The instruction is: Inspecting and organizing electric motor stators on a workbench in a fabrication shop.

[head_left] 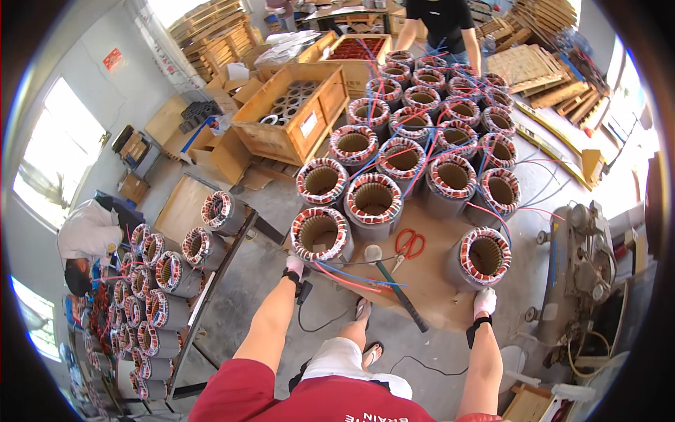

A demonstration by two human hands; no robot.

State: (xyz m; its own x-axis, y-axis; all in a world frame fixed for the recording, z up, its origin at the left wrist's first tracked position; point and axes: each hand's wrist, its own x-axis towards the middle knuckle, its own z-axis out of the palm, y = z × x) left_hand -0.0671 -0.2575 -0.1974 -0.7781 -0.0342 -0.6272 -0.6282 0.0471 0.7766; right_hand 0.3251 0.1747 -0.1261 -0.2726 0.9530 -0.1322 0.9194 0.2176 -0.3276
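My left hand (295, 266), in a white glove, rests against the base of a grey motor stator (320, 235) with copper windings and red and blue leads. My right hand (484, 301), also gloved, touches the lower side of another stator (482, 257) standing apart at the right. Both stators sit on a brown board (429, 278). Between my hands lie red-handled scissors (409, 245) and a mallet (397, 285) with a dark handle. My sandalled foot (363, 308) is at the board's near edge.
Many more wound stators (422, 133) stand in rows beyond. A wooden crate (295, 112) of metal rings is at the back left. A low trolley (176, 281) holds stators lying on their sides. Another person (439, 28) stands behind; one crouches at left (88, 235). A machine (583, 267) is at right.
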